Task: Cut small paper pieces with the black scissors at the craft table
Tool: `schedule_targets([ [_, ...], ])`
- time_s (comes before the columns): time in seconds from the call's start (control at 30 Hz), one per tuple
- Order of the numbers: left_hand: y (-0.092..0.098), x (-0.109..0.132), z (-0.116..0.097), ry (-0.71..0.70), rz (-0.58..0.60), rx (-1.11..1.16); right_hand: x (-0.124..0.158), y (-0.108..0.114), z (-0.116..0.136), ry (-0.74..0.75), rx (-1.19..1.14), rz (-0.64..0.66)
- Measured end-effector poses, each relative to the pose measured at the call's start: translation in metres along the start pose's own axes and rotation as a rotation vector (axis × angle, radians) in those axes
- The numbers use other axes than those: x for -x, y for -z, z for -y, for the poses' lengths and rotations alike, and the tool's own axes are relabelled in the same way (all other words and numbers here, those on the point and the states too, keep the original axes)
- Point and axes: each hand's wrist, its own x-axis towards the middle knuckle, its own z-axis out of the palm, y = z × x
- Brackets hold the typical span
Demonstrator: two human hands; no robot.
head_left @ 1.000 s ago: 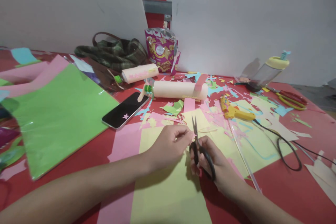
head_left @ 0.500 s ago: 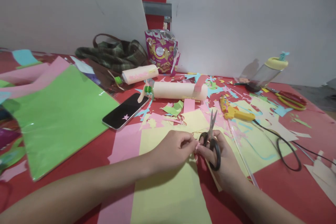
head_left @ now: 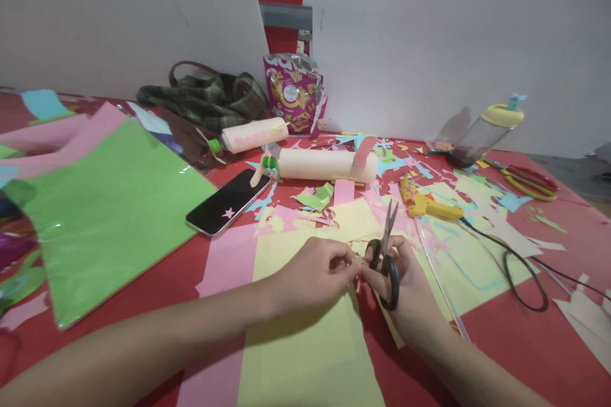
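Note:
Scissors with black handles [head_left: 391, 280] sit in my right hand [head_left: 413, 292], their blades pointing up and slightly apart. My left hand [head_left: 319, 273] is closed in a pinch, its fingertips meeting those of my right hand. Between them a small yellowish paper piece [head_left: 357, 260] shows; the fingers hide most of it. Beneath the hands lies a yellow paper sheet [head_left: 305, 356], partly over a pink paper sheet [head_left: 214, 311] on the red table. Beyond them lie paper scraps and a paper-wrapped bottle [head_left: 319, 165] with a green cap.
A phone [head_left: 228, 202] with a pink paper star on it is at left, near a large green sheet [head_left: 109, 203]. At right are a yellow glue gun [head_left: 429, 206] with a black cord and red-and-yellow scissors [head_left: 529, 182]. A snack bag [head_left: 292, 95] stands behind.
The piece between my fingertips showed pink before and shows yellowish now. The scissors have tilted slightly to the right. Both hands stay in nearly the same place.

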Motion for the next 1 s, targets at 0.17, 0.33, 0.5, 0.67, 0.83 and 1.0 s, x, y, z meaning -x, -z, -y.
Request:
schedule_targets([
  [0.17,0.001,-0.002,0.0,-0.009,-0.016,0.035,-0.001,-0.001,0.001,0.004,0.037,-0.021],
  [0.33,0.008,-0.008,0.008,-0.003,-0.077,-0.019,-0.002,0.001,-0.001,0.004,0.023,-0.037],
  [0.5,0.023,-0.013,0.024,-0.066,-0.229,-0.098,-0.002,0.001,-0.003,-0.003,0.024,-0.029],
  [0.67,0.046,-0.013,0.033,0.075,-0.366,-0.185,-0.002,-0.001,-0.002,-0.029,0.007,-0.018],
  [0.83,0.07,-0.006,0.042,0.175,-0.325,-0.241,-0.001,0.0,-0.002,-0.036,-0.01,0.013],
  [1.0,0.084,0.001,0.052,0.244,-0.132,-0.355,0.0,0.0,-0.004,-0.03,0.027,0.028],
])
